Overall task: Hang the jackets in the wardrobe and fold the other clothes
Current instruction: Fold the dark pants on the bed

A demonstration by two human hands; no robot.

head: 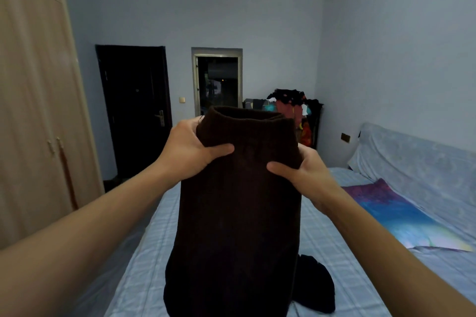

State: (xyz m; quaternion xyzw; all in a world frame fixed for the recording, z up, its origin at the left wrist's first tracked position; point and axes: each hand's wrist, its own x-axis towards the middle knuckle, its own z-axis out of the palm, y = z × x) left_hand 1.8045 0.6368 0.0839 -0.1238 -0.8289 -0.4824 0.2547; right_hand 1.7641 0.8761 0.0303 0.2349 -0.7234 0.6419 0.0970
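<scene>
the step in hand looks like squaring up the dark brown knit garment [237, 213] before folding it, since it reads as one of the clothes to fold and not a jacket. to do it well, i would level the ribbed top edge first, because the right side sits lower than the left. then lower the garment flat onto the bed [334, 252], bottom end first, so the cloth spreads out instead of bunching. its lower part already touches the sheet near the bottom of the view, and it looks crumpled there, so a light shake or a pull upward should straighten it. the small black garment [314, 283] lies on the bed just beside that lower end, and the brown one is best set down clear of it so the two do not tangle. thick knit is likely to sag and stretch if hung from two points for long.

both arms reach forward and slightly up, elbows partly bent, forearms converging on the garment. the left grip [192, 152] holds the garment's left edge just under the ribbed band, thumb [219, 149] lying across the front and the fingers hidden behind the cloth. the right grip [301, 170] holds the right edge a little lower, thumb [278, 168] also across the front, pinching the knit. the garment hangs between them above the bed, with the wardrobe [33, 110] standing closed to the left.
</scene>
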